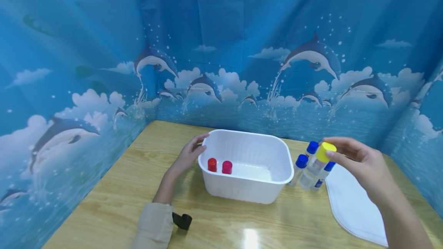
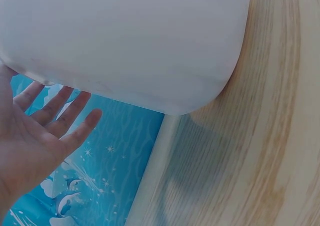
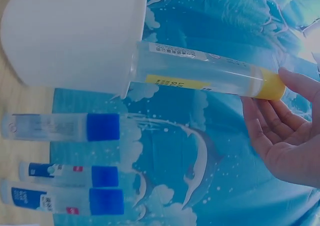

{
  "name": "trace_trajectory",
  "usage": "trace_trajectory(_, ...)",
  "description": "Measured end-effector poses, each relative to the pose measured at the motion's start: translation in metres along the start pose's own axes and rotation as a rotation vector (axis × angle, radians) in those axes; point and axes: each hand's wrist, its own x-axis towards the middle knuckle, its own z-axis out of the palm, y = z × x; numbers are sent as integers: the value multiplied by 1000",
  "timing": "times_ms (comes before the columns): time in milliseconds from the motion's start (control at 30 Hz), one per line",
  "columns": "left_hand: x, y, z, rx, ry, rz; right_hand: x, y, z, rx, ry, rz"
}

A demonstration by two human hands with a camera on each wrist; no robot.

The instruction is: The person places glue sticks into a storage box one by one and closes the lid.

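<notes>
My right hand [image 1: 368, 172] pinches the yellow cap of a clear liquid glue bottle [image 3: 195, 71] between thumb and fingers. It holds the bottle upright and raised above the level of the blue-capped ones; its base overlaps the bin's rim in the right wrist view. Several blue-capped glue bottles [image 3: 55, 127] stand on the table beside the bin's right end. The white plastic bin [image 1: 238, 189] holds two bottles, one with a red cap [image 1: 212, 164] and one with a pinkish-red cap [image 1: 227, 166]. At the bin's left rim, my left hand [image 1: 188, 155] touches it with fingers extended and spread.
A flat white panel [image 1: 356, 206] with a rounded corner lies on the wooden table [image 1: 114, 203] to the right, under my right forearm. Behind and to the sides hangs a blue dolphin-print curtain [image 1: 221, 41]. A black strap piece [image 1: 182, 221] sits at my left cuff.
</notes>
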Motion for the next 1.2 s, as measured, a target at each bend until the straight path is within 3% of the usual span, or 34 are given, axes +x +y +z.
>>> trace_trajectory(267, 0, 0, 0, -10, -13, -29, 12, -24, 8, -24, -15, 27)
trace_trajectory(767, -2, 2, 0, 13, -3, -16, 32, -57, 35, 2, -47, -43)
trace_trajectory(1200, 0, -2, 0, 8, -2, -13, 51, -66, 57, 69, -119, -40)
